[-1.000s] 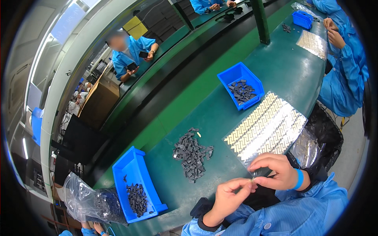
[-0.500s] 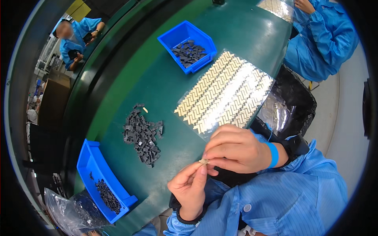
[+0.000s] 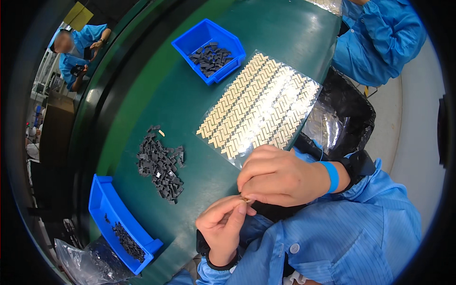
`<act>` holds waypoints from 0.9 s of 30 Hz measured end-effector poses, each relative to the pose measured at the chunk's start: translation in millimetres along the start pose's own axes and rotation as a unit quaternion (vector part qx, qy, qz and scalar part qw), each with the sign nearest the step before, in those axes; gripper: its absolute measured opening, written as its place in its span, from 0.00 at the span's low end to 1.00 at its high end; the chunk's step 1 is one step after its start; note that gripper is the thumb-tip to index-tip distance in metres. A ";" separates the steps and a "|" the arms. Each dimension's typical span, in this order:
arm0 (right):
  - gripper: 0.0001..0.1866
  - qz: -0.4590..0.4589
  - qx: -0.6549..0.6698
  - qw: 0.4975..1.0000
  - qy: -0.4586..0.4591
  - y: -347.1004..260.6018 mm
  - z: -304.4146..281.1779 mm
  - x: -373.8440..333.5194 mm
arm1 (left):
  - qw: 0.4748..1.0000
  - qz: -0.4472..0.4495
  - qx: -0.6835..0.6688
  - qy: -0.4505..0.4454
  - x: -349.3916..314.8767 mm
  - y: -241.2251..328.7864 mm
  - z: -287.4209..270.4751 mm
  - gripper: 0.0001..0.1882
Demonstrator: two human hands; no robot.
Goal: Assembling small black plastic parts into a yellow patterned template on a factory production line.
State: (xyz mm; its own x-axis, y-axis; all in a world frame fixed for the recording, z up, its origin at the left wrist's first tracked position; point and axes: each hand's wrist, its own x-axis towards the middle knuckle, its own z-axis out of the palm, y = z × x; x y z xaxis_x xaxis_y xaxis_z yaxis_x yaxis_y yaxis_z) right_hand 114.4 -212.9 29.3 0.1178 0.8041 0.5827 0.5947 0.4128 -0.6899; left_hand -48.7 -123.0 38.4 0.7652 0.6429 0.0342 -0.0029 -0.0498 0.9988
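In front of my body both hands meet over a small yellowish piece (image 3: 245, 200), mostly hidden by the fingers. My left hand (image 3: 222, 226) pinches it between thumb and forefinger. From the other side, the fingertips of my right hand (image 3: 281, 176) press together on the same piece. Just beyond my right hand lies a clear sheet (image 3: 256, 105) covered with rows of pale yellow angled strips. To the left, a loose pile of small dark grey parts (image 3: 160, 166) rests on the green table, with a single pale strip (image 3: 162, 133) beside it.
A blue bin (image 3: 209, 51) with dark parts stands beyond the sheet. Another blue bin (image 3: 121, 223) holds smaller black pieces at the near left, by a clear plastic bag (image 3: 90, 259). A black-lined container (image 3: 351, 109) sits right of the table edge. Two co-workers sit nearby.
The view has shifted, so the table things appear further left. My right fingers have closed further over the small piece, which now shows less.
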 end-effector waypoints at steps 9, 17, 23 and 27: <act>0.03 0.314 -0.574 0.756 0.026 13.1 -131.2 -82.3 | 0.962 -0.103 -0.253 0.002 0.2 -4.4 -9.5 0.08; 0.06 0.147 -0.076 0.980 0.112 1.7 -29.9 -30.1 | 0.976 -0.083 -0.197 0.042 0.6 -4.6 11.8 0.09; 0.08 0.117 0.173 0.972 0.108 -9.0 14.7 -7.2 | 0.977 -0.048 -0.199 0.066 -5.9 -3.2 21.3 0.10; 0.06 0.127 0.182 0.970 0.102 -7.6 15.9 -8.1 | 0.990 -0.015 -0.119 0.068 -7.4 -4.9 19.4 0.09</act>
State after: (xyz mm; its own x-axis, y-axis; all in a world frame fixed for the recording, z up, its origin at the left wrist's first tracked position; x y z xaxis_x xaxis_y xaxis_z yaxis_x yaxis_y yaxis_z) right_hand 96.3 -215.7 23.0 0.4009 0.8130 0.4223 0.2104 0.3669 -0.9061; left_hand -41.9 -142.3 32.5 0.6727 0.7398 -0.0076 -0.1448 0.1418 0.9793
